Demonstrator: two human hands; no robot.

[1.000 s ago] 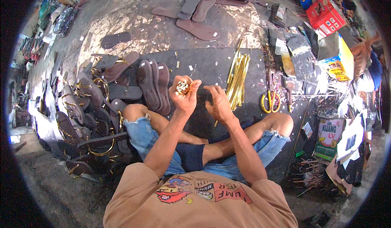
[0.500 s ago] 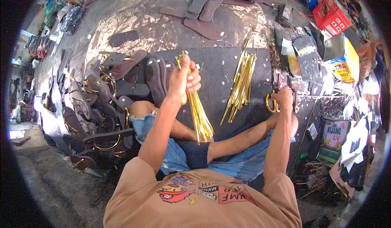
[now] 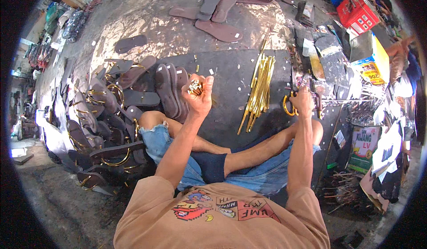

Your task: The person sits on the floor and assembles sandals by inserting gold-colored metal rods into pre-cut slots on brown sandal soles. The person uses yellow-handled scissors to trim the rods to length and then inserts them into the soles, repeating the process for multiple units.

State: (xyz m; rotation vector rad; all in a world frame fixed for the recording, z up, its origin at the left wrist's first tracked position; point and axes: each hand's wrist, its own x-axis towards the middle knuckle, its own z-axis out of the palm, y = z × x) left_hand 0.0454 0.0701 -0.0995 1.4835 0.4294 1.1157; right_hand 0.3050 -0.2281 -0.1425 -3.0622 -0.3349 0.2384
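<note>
My left hand (image 3: 199, 98) is closed round a bundle of gold strips (image 3: 195, 88), their ends bunched toward the camera at the top of the fist. The rest of that bundle is hidden by the hand. My right hand (image 3: 303, 102) closes on scissors (image 3: 287, 105) with yellow-and-black handles; its fingers are partly hidden. Between the hands, a second pile of gold strips (image 3: 260, 93) lies on the dark board (image 3: 227, 102). Small gold bits (image 3: 197, 68) lie just beyond my left fist.
Sandals with gold straps (image 3: 113, 151) are heaped at the left, beside dark soles (image 3: 167, 89). More soles (image 3: 218, 30) lie at the far side. A red box (image 3: 357, 12), a yellow-and-blue box (image 3: 373, 64) and a tin (image 3: 365, 149) stand at the right.
My left hand has turned, so the strips that hung toward me now show end-on at the fist. The right hand and scissors have shifted slightly left and away from me.
</note>
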